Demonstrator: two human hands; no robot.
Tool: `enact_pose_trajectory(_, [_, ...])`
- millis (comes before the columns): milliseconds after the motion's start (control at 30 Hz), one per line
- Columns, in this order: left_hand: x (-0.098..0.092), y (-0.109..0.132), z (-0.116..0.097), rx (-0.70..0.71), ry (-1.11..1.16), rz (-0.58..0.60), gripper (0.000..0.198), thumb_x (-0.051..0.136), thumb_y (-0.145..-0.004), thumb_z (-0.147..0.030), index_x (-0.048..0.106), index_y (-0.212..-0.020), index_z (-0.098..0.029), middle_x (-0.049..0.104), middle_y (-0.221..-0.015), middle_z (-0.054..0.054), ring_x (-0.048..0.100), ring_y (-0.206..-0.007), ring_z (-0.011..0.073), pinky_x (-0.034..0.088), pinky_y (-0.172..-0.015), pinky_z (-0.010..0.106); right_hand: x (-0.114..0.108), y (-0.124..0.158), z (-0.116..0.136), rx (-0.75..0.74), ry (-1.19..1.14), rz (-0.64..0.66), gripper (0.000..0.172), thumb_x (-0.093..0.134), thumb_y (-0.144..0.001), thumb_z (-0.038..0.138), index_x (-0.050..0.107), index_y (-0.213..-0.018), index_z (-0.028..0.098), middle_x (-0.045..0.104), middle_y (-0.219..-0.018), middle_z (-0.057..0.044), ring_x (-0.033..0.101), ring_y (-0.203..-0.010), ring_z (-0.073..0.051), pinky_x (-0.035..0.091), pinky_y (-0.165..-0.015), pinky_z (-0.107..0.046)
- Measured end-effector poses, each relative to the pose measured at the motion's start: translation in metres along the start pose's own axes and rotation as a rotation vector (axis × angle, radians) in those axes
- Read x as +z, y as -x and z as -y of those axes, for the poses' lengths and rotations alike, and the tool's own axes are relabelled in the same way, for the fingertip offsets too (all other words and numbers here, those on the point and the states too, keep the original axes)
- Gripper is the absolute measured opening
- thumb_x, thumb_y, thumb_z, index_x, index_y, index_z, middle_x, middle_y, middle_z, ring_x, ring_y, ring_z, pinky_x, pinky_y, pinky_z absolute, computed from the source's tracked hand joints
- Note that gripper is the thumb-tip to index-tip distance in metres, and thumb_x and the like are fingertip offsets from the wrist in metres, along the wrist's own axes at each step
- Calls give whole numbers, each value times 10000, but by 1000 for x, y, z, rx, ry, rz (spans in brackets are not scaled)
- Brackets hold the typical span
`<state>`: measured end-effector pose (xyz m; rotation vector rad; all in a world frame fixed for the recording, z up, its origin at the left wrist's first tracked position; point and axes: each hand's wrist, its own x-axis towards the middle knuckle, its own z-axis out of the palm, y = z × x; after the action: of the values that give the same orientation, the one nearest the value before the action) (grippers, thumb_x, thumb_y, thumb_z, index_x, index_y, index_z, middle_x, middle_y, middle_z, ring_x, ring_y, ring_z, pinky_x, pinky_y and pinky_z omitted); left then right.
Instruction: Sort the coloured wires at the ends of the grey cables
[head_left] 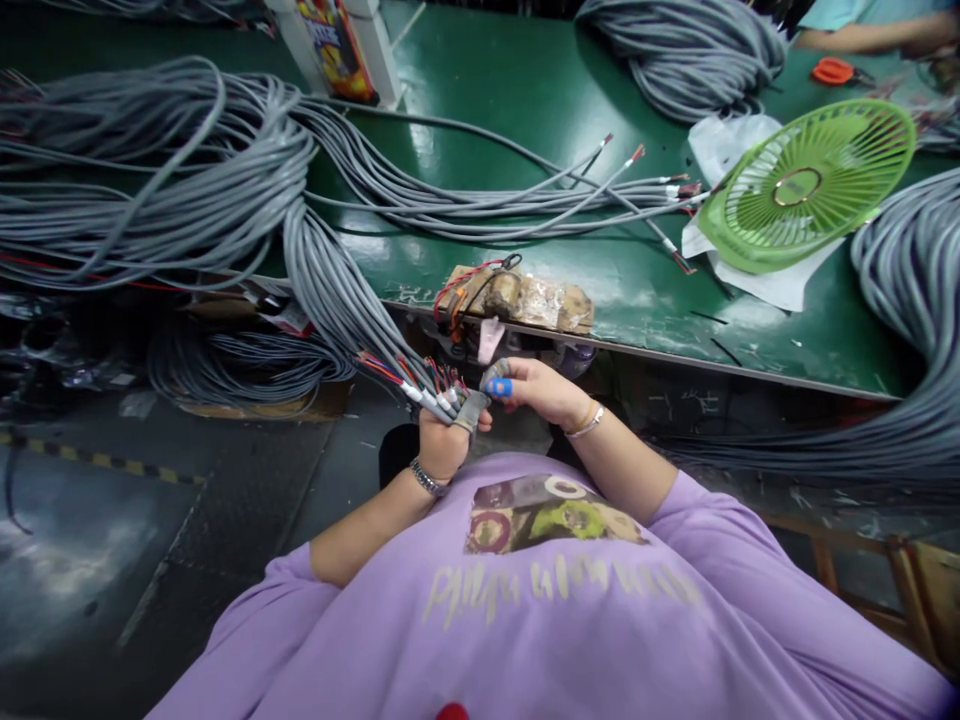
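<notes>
My left hand (pixel 444 442) is closed around the ends of several grey cables (pixel 345 285), just in front of my body. Past the fist, coloured inner wires (pixel 386 370) fan out from the stripped ends beside white sleeves. Grey tape wraps my left thumb. My right hand (pixel 544 390) meets the left at the wire ends, thumb and forefinger pinched together, with a blue band (pixel 499 387) and grey tape on its fingers. Whatever lies in that pinch is too small to make out. The cables run up to a large coil on the bench.
On the green bench (pixel 480 100) lie a big cable coil (pixel 150 180), a wooden block (pixel 551 303) with wires at the front edge, and a green fan (pixel 810 190). Another coil (pixel 690 50) and orange-handled cutters (pixel 836 70) lie near another person's arm (pixel 862 38). More cables hang at right.
</notes>
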<state>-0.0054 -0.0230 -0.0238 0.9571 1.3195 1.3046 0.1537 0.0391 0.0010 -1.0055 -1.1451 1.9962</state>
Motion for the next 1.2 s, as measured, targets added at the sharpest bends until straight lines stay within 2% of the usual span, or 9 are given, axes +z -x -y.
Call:
enact_pose_trajectory(167, [0,-1,-8,-47,-43,67,325,770,-695,-449,664,-636,-148,675,-537,25,628,-441,135,541,-457,224,14,6,-10,-116,54,-166,370,822,-608,445,629,-720,150,591,-635,29,481,-567,-81,370,-510,-207])
enact_pose_trajectory(300, [-6,-5,-12,-131,-77,197,312,786,-677,-430,673,-631,-143,683,-537,44,631,-433,140,522,-440,214,15,5,-7,-139,88,-104,360,830,-605,426,615,-674,145,578,-586,32,467,-547,-81,381,-546,-230])
enact_pose_trajectory(400, [-10,-6,-10,-165,-51,229,300,800,-664,-418,682,-655,-143,682,-536,40,632,-433,144,525,-445,220,15,5,-4,-150,116,-60,359,830,-614,431,617,-655,146,585,-575,29,468,-542,-83,398,-568,-242])
enact_pose_trajectory(700, [-3,-5,7,-115,141,-22,287,790,-670,-417,666,-674,-159,666,-533,1,618,-429,135,515,-432,227,21,-3,-16,-164,62,-204,391,820,-599,486,648,-707,152,606,-630,13,464,-559,-88,360,-511,-224])
enact_pose_trajectory(900, [1,-4,0,-107,157,-71,279,779,-657,-415,658,-672,-165,653,-525,-8,613,-428,129,514,-439,227,20,-2,-19,-170,5,-254,404,824,-584,488,589,-639,165,533,-568,40,412,-523,-73,346,-497,-224])
enact_pose_trajectory(1100, [3,-4,-13,-104,198,-94,249,770,-649,-390,679,-652,-158,631,-494,-15,574,-397,101,495,-416,205,0,-8,-23,-163,-179,-295,394,811,-623,428,503,-613,182,424,-505,78,364,-485,-58,353,-489,-208])
enact_pose_trajectory(1200, [5,-6,-18,-104,243,-61,229,775,-636,-366,683,-640,-156,619,-485,-20,552,-391,90,483,-404,197,-8,-19,-18,-98,-273,-311,420,785,-657,515,536,-684,178,499,-568,60,379,-491,-54,368,-483,-193])
